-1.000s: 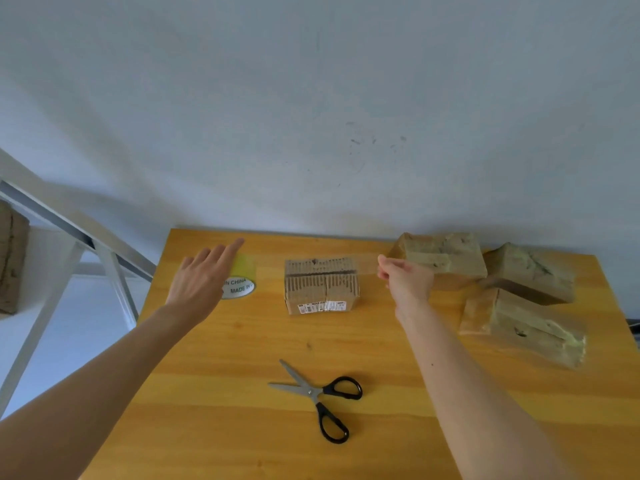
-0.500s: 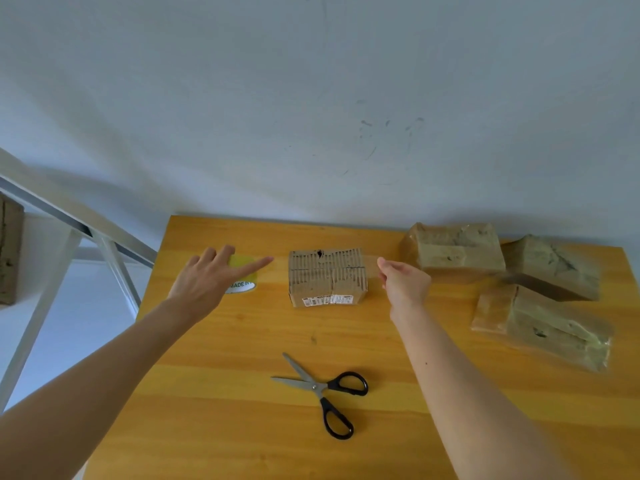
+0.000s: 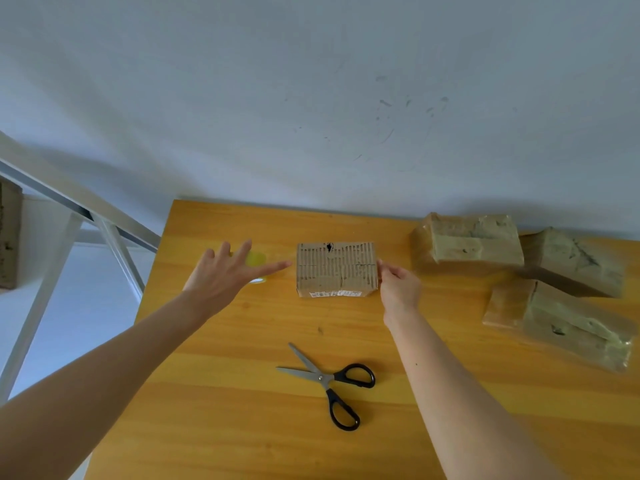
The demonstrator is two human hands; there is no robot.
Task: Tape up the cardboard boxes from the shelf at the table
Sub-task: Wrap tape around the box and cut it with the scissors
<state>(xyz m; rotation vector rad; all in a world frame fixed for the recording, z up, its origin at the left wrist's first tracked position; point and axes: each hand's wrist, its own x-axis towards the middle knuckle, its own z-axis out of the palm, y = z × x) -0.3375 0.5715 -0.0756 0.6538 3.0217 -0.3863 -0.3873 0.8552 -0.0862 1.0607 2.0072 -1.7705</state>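
Head view: the box lies at the middle of the table. The left hand, fingers spread, mostly hides a yellowish tape roll. The right hand curls at the box's right edge; whether it pinches anything is unclear. Scissors lie nearer, blades apart.

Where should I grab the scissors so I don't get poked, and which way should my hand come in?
Take the scissors by the black handles, coming in from the near side of the table. The handles lie nearest the person and the open blades point away toward the far left, so fingers should meet the loops first, not the points.
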